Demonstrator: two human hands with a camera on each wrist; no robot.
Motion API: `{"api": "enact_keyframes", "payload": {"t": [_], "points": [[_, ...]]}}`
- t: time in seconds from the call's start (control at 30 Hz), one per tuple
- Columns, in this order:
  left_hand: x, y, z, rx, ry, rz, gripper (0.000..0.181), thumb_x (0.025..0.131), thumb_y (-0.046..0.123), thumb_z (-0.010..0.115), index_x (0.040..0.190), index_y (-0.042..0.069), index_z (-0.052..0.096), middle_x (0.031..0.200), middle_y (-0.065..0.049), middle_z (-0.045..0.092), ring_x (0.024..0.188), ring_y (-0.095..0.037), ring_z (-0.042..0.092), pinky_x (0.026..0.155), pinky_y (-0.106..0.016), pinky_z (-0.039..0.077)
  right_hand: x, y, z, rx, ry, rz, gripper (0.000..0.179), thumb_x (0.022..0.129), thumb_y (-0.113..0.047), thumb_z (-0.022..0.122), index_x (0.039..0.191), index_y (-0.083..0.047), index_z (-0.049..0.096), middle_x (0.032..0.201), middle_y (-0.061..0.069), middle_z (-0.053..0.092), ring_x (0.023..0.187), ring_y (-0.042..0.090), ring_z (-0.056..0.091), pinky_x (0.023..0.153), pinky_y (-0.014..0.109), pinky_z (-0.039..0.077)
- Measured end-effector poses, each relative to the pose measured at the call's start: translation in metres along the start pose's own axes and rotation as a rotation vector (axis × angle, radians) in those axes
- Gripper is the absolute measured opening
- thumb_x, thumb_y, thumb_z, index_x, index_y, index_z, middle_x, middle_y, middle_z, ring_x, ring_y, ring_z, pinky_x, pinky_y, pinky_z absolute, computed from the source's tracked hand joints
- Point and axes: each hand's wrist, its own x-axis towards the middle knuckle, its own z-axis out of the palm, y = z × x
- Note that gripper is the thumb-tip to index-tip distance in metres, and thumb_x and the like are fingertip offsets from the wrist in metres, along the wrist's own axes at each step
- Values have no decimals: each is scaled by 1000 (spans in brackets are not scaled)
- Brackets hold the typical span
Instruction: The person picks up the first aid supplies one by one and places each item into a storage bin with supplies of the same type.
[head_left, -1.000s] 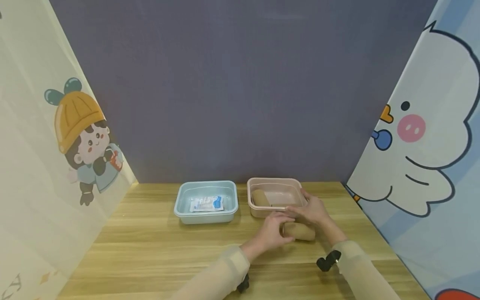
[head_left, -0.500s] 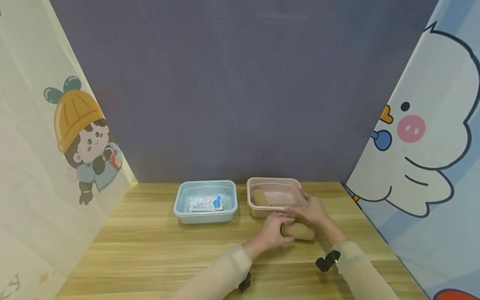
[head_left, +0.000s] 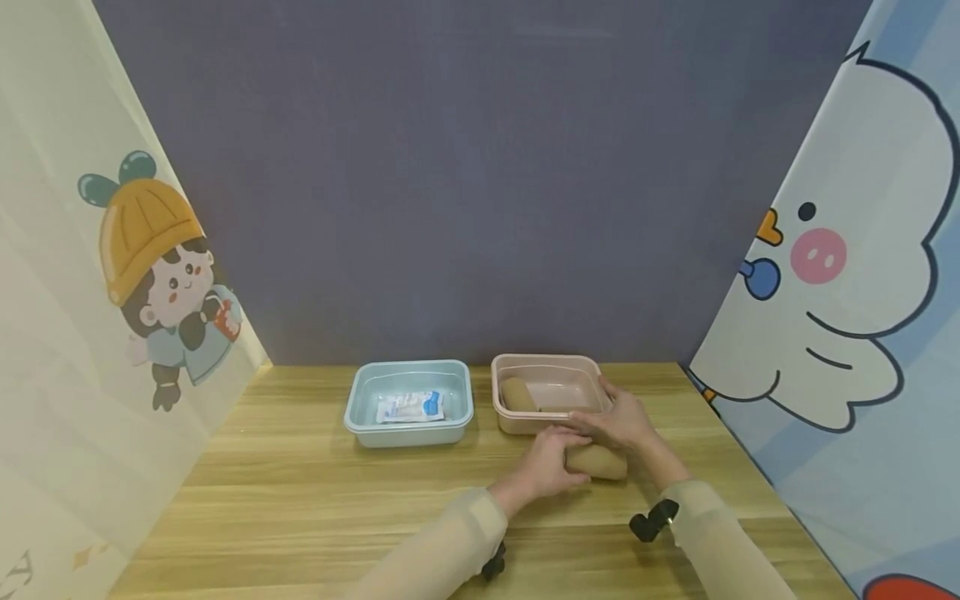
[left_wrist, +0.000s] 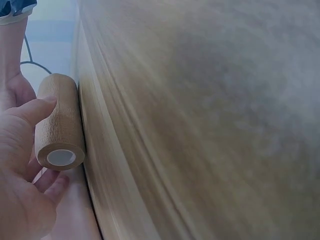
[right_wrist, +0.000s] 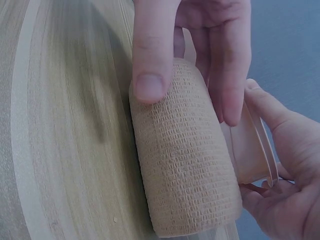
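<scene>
In front of the pink plastic bin (head_left: 517, 427), a tan crinkled bandage roll (head_left: 597, 462) lies on its side on the wooden table. My left hand (head_left: 543, 465) grips the roll at its left end, and the left wrist view shows the thumb on the bandage roll (left_wrist: 62, 120) with its hollow white core facing the camera. My right hand (head_left: 621, 423) holds the bin by its front right corner; the right wrist view has this right hand (right_wrist: 295, 165) pinching the rim. Another tan roll (head_left: 517, 394) sits inside the bin at its left.
To the left stands a light blue bin (head_left: 408, 435) with a white and blue packet (head_left: 410, 407) in it. A dark grey panel (head_left: 480, 183) rises behind the wooden table (head_left: 300, 500). Printed cartoon walls flank both sides.
The head view has shifted slightly. Both hands stay nearly in place on the roll and the bin, and the roll's left end shows a little less.
</scene>
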Motion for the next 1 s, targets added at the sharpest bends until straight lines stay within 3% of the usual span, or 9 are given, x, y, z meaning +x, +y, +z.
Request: {"api": "enact_keyframes", "payload": {"t": [0.47,0.6,0.73,1.0], "points": [[3,0,4,6,-16,-21,47,86,18,90,130,16,76,132,-1,75,126,-19,66,112,-28,54,1,-1,-1,5,-13,12,120,84,-59,85,165,6,25,160,38,42,144,52,50,117,60,48],[-1,0,1,-11,-18,-18,46,86,18,90,130,16,76,132,-1,75,127,-19,66,113,-31,54,0,0,0,18,-18,4,119,85,-57,85,165,6,25,161,38,40,145,53,48,117,61,48],[-8,0,-9,-15,-3,11,45,86,18,89,130,16,76,131,-1,75,128,-19,66,115,-33,52,2,1,1,18,-23,0,119,85,-58,85,165,7,24,162,38,37,148,53,44,118,63,46],[-17,-8,-40,28,29,96,47,87,21,88,132,17,75,132,2,76,127,-14,68,113,-25,52,3,3,-2,-10,-29,6,122,83,-63,84,166,5,24,164,38,35,149,55,41,117,66,46]]}}
